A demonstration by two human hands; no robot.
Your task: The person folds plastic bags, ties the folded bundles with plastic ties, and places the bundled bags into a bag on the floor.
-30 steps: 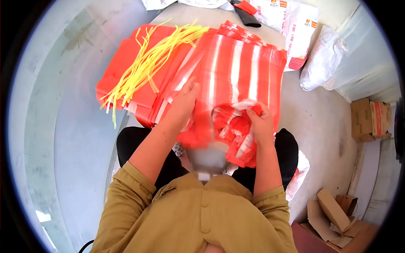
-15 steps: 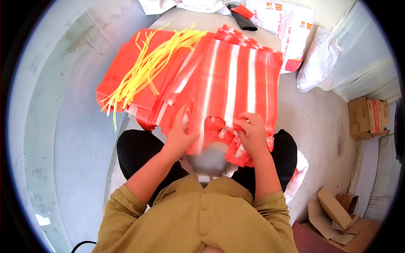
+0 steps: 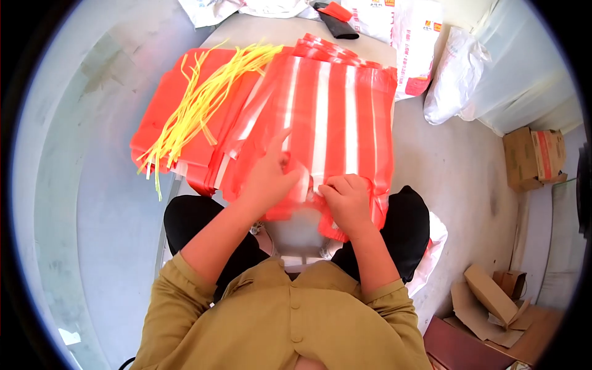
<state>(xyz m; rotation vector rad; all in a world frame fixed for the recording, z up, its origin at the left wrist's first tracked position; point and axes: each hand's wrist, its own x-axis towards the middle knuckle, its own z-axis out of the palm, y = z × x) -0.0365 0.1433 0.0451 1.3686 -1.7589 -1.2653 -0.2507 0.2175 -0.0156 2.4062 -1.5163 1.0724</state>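
- a bunch of yellow plastic strips (image 3: 200, 102) lies up and to the left of the hands, across a stack of plain orange sheets (image 3: 169, 117)
- a black and red object (image 3: 333, 17) rests well beyond the hands at the table's far edge
- white printed sacks (image 3: 404, 37) and a white plastic bag (image 3: 450, 80) sit far up and right
- a cardboard box (image 3: 531, 157) stands well to the right
- torn cardboard pieces (image 3: 490, 302) lie lower right on the floor

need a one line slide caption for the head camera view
Both hands, left hand and right hand, press on a red-and-white striped bag beside yellow ties.
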